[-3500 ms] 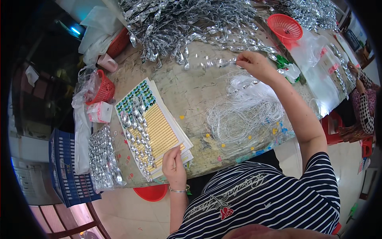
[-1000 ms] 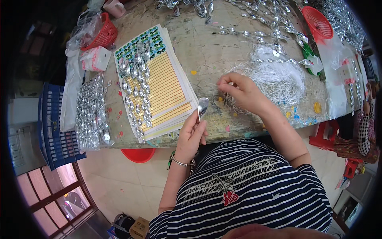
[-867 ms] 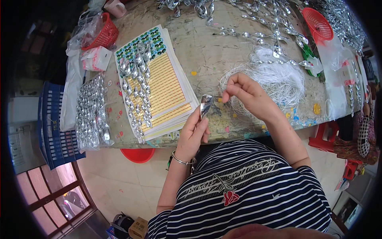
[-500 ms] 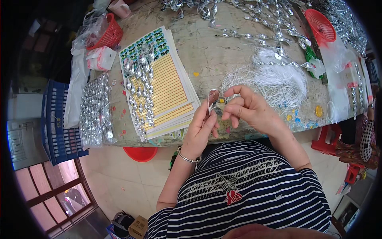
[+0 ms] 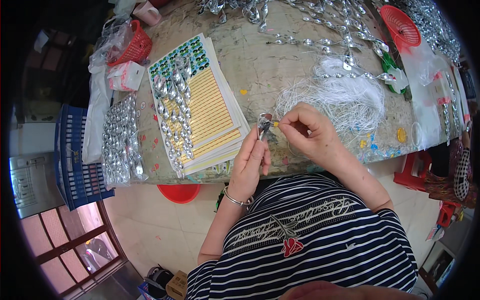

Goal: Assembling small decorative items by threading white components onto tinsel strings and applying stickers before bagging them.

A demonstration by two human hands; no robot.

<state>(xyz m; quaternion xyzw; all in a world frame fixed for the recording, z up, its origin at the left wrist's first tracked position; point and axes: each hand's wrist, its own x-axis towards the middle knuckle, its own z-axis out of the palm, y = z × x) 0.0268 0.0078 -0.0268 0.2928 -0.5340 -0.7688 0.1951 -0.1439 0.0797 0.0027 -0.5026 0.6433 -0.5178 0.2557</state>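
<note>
My left hand (image 5: pixel 247 164) is closed on a small shiny silver twisted strip (image 5: pixel 264 122), which pokes up past the thumb and fingers. Close to its upper end, my right hand (image 5: pixel 316 134) has thumb and forefinger pinched together. Whatever the pinch holds is too small to make out; a tiny yellow spot shows at the fingertips. Beyond the right hand lies a loose tangle of white thread (image 5: pixel 345 95). Left of my hands, several silver twisted strips (image 5: pixel 174 102) rest on a stack of printed sheets (image 5: pixel 212 97) with green and gold patterns.
A bagged bundle of silver spirals (image 5: pixel 120 142) lies at the table's left edge, near a red basket (image 5: pixel 137 45). At the right are another red basket (image 5: pixel 400 25) and a green-handled tool (image 5: pixel 392 72). More silver spirals (image 5: pixel 345 25) spread across the far side.
My right thumb and forefinger have come together into a pinch by the strip's upper end; before, the fingers were more spread. My left hand keeps hold of the silver strip.
</note>
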